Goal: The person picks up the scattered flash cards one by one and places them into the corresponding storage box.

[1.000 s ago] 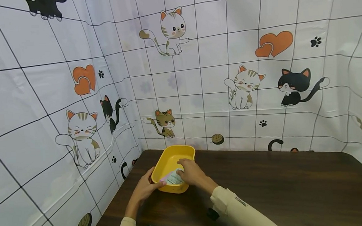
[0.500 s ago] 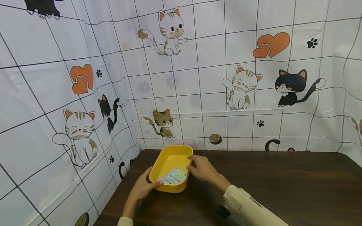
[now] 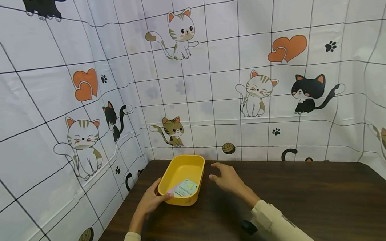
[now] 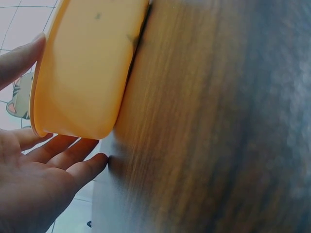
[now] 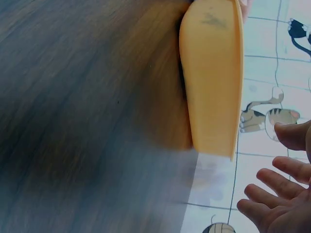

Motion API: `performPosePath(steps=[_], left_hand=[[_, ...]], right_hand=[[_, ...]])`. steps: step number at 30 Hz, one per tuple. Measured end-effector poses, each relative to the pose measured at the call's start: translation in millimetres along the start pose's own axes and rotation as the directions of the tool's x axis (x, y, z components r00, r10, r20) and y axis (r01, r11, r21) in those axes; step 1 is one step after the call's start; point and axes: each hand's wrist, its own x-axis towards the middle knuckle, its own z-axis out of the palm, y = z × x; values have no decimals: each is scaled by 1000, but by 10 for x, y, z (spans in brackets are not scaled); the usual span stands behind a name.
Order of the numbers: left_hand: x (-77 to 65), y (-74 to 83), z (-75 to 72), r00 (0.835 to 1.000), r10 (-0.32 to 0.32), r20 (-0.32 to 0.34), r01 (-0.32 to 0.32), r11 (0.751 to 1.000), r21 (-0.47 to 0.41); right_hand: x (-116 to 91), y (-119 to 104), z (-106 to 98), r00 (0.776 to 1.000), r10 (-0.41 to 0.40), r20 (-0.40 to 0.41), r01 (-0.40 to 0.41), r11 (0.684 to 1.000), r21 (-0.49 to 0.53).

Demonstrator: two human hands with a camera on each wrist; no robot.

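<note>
A yellow plastic tub [image 3: 183,169] sits at the far left of the dark table. My left hand [image 3: 149,198] grips its near left corner, thumb over the rim and fingers against the outer wall. The left wrist view shows that hand [image 4: 46,167] at the end of the tub [image 4: 80,77]. Inside, at the near end, lies a pale green card [image 3: 187,187] printed with lettering and a small fruit picture; a pinkish piece [image 3: 174,189] shows beside it. To the right of the tub my right hand [image 3: 228,177] hovers with nothing in it, its fingers [image 5: 272,187] spread.
The dark wooden table [image 3: 295,195] stretches to the right. Behind it and along its left side hangs a white sheet [image 3: 228,107] with a grid and cartoon cats.
My right hand has come out of the tub, leaving the card lying inside, and has moved right past the rim. The left hand keeps its hold on the corner.
</note>
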Motion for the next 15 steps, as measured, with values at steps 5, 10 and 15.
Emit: performPosePath(steps=[5,10,15], left_hand=[[25,-20,15,1000,-16,5,16,1000,-8],[34,-22,27,999,-37,-10,37,999,-2],[27,-14,20,999,-38,-2,38,999,1]], right_hand=[[-65,77,-105,1000,23,-14,-23,1000,-5],[-128,168,-186,999,44,-25,-44,999,-16],[-175,261,-264,998,47,-36,-48,998,-30]])
